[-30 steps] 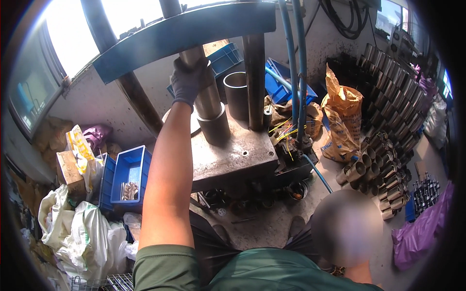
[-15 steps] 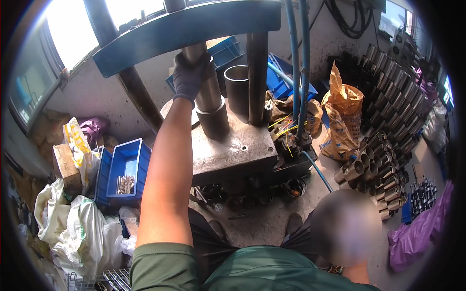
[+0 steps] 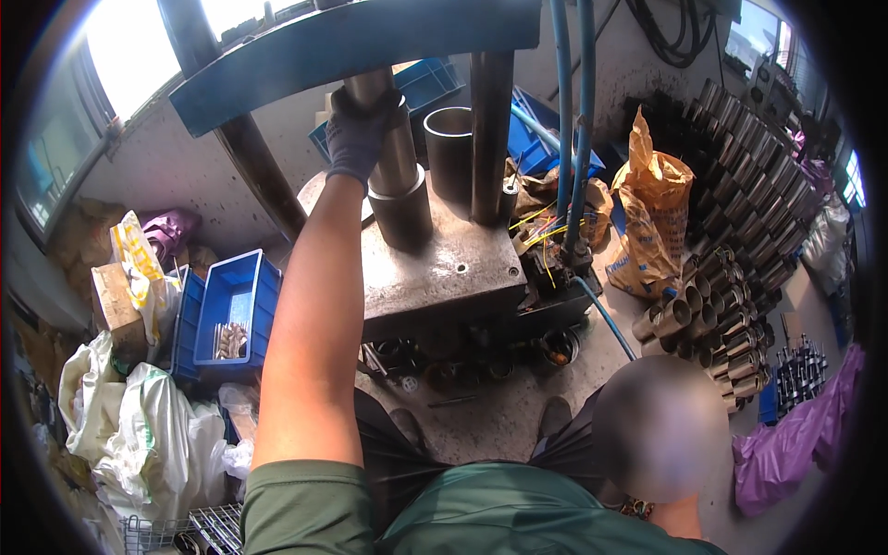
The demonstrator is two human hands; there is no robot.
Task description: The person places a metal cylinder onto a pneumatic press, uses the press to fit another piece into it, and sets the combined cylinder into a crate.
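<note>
My left hand point(image 3: 356, 139), in a grey glove, reaches up under the blue crossbeam of a press point(image 3: 361, 55). Its fingers wrap round the upper end of a shiny steel tube point(image 3: 396, 153), just below the press ram point(image 3: 370, 85). The tube stands upright in a wider dark steel cylinder point(image 3: 403, 217) on the press table point(image 3: 435, 287). Behind it to the right is a second hollow dark cylinder point(image 3: 450, 153). My right forearm point(image 3: 677, 518) shows at the lower right; a blurred patch covers my right hand, so its fingers are hidden.
Press columns point(image 3: 490, 139) and blue hoses point(image 3: 581, 120) rise beside the table. Loose wires point(image 3: 553, 236) lie at its right. Metal tubes point(image 3: 749, 176) are stacked at right, near a brown paper sack point(image 3: 652, 222). A blue bin point(image 3: 239, 310) and white sacks point(image 3: 153, 444) stand left.
The view has shifted slightly, moving the press and bins a little in the picture. My left hand keeps its hold on the steel tube.
</note>
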